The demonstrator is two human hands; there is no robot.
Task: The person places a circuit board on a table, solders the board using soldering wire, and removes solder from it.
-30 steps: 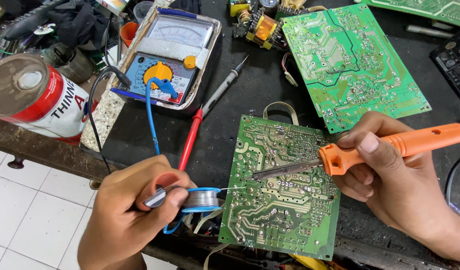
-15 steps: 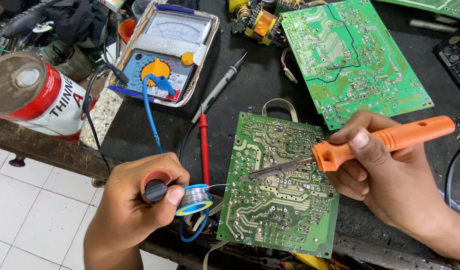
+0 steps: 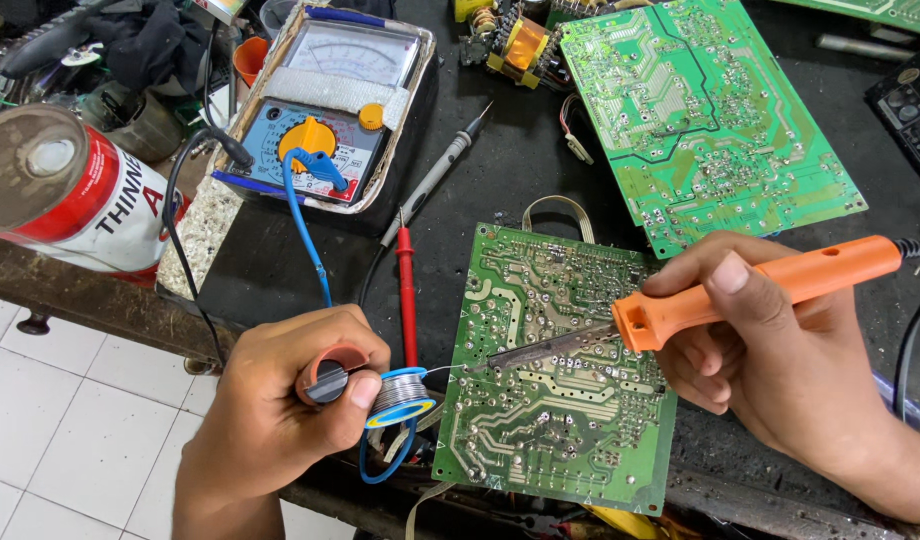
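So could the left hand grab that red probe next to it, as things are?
Probably not right away. The red probe lies close beside the left hand with nothing between them, but its fingers are already wrapped around a spool of solder wire.

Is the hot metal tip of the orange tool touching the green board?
Touching, by the look of it. In the head view the soldering iron tip rests on the green circuit board, where the solder wire from the spool meets it, with no gap visible.

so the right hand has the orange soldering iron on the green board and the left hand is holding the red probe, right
Not quite. In the head view the left hand holds a spool of solder wire; the red probe lies untouched on the bench. The right hand does hold the orange soldering iron on the green board.
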